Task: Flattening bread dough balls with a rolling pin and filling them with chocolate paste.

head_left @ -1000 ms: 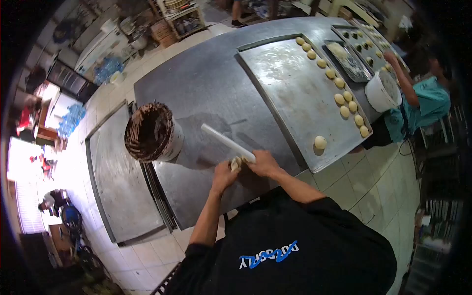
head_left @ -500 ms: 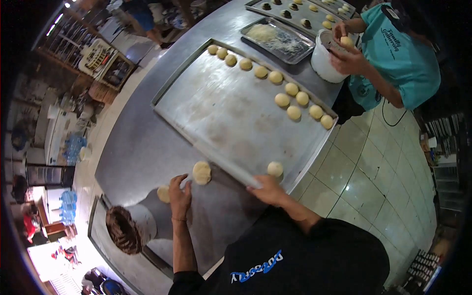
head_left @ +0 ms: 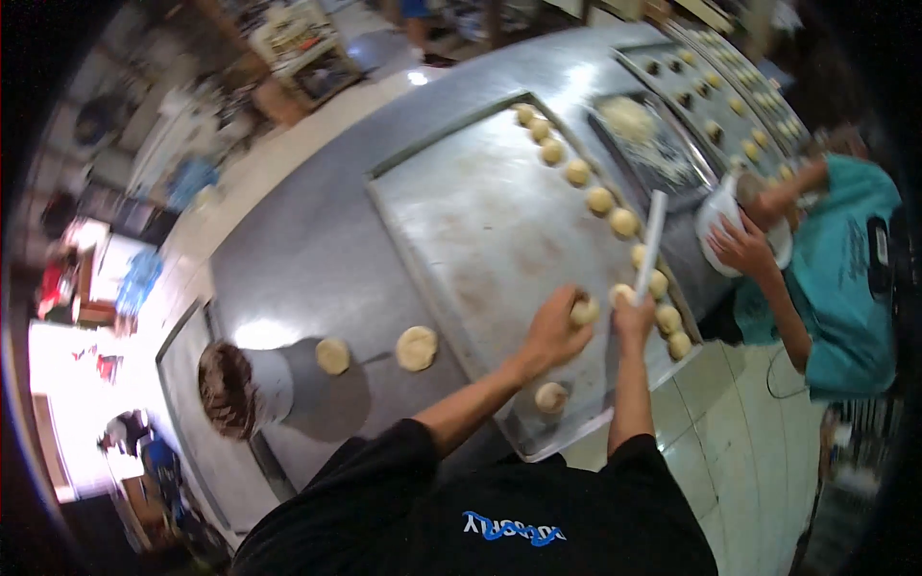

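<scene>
Step in hand, as judged: picking up dough off the large metal tray. Holds a small dough ball in the left hand, over the tray, with fingers curled part-closed around it. Grips the white rolling pin in the right hand, closed about the near end. Cannot tell whether also pinching the pale ball just beside those fingers.

Next, seems to call for lifting clear without knocking the row of dough balls with the pin.

Pin orientation: points away from the body, leaning slightly right at the far end; crosses the row along its long axis, in this view. Cannot judge height above the tray. Also note two flattened rounds on the table, left of the tray.
</scene>
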